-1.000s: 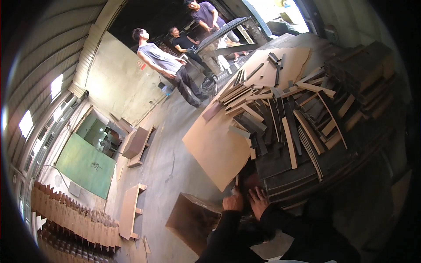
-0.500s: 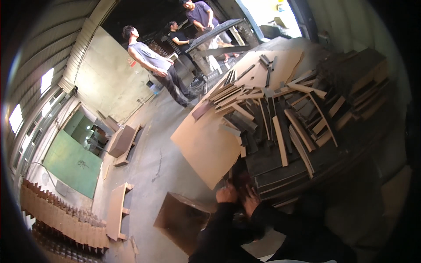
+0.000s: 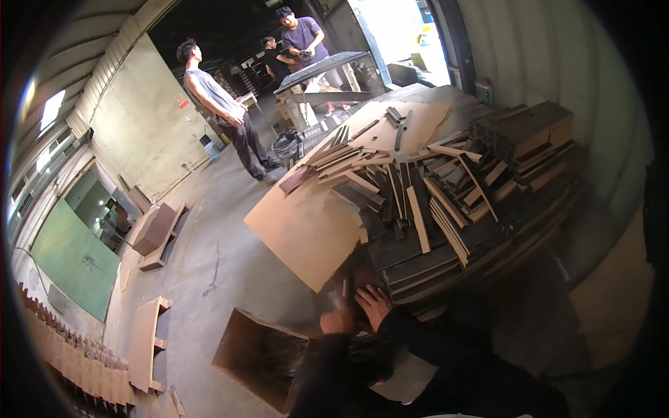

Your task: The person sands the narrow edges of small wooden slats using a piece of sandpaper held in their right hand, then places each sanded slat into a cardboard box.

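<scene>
Head view: the right hand (image 3: 374,305) lies palm down with its fingers a little parted, touching a dark piece (image 3: 364,270) at the near left corner of the boards (image 3: 398,258). Just to its left, the left hand (image 3: 337,322) is curled and blurred; a thin pale strip (image 3: 343,289) shows above its fingers, and I cannot tell whether it is pinched. The dark piece sits in shadow in front of both hands, so its outline is unclear. Dark sleeves (image 3: 435,338) cover both forearms.

Beyond the hands, the boards lie in layers, with a heap of tan and dark sticks (image 3: 419,219) on them, crossing at many angles. A dark block (image 3: 523,129) rests at the far right of the heap. To the left, a cardboard sheet (image 3: 306,233) reaches out under part of the heap, its corner pointing toward the hands. An open carton (image 3: 233,341) stands on the floor (image 3: 209,279) just left of the left hand.

Farther left are two low wooden pieces (image 3: 146,341), a row of tan parts (image 3: 77,355) and a green panel (image 3: 77,258). At the back, a person in a grey sleeveless top (image 3: 216,104) stands near two others (image 3: 303,38) at a far bench (image 3: 324,68).
</scene>
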`<state>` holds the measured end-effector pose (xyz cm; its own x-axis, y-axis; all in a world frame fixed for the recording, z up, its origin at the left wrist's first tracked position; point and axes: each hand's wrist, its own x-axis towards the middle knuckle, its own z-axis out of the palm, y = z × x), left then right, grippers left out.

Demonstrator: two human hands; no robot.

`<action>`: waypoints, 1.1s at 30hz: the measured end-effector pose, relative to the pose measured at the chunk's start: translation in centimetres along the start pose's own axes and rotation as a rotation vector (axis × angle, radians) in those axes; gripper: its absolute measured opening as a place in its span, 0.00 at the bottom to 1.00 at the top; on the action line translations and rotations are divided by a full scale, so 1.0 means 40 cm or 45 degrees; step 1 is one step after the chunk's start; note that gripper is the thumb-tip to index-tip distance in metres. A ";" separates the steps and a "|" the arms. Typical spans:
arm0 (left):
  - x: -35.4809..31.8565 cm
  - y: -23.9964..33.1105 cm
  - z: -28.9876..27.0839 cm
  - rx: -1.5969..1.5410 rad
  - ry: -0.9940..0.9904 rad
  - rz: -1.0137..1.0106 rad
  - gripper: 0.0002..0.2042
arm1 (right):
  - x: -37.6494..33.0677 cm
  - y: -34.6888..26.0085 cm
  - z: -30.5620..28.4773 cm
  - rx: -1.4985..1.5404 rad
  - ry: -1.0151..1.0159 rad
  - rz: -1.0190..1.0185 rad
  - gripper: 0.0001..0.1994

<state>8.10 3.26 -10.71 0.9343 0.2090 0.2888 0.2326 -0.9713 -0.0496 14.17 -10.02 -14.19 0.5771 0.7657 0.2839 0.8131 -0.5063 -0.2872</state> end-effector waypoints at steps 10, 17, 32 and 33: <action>0.036 0.014 0.032 0.042 -0.191 -0.069 0.30 | 0.014 -0.004 0.008 -0.160 -0.176 0.050 0.22; 0.074 0.047 0.047 0.160 0.169 0.061 0.26 | -0.004 0.011 -0.067 0.130 0.059 -0.006 0.27; 0.089 -0.020 0.059 0.074 -0.147 -0.009 0.17 | 0.008 -0.004 0.044 0.149 0.129 -0.056 0.26; 0.039 -0.039 0.065 0.215 0.246 0.191 0.19 | 0.006 -0.025 0.018 0.219 0.120 -0.051 0.23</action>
<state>9.91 5.41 -12.66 0.8965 0.0231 0.4424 0.1523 -0.9538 -0.2590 13.43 -9.06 -14.48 0.5555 0.7395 0.3802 0.8153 -0.3945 -0.4238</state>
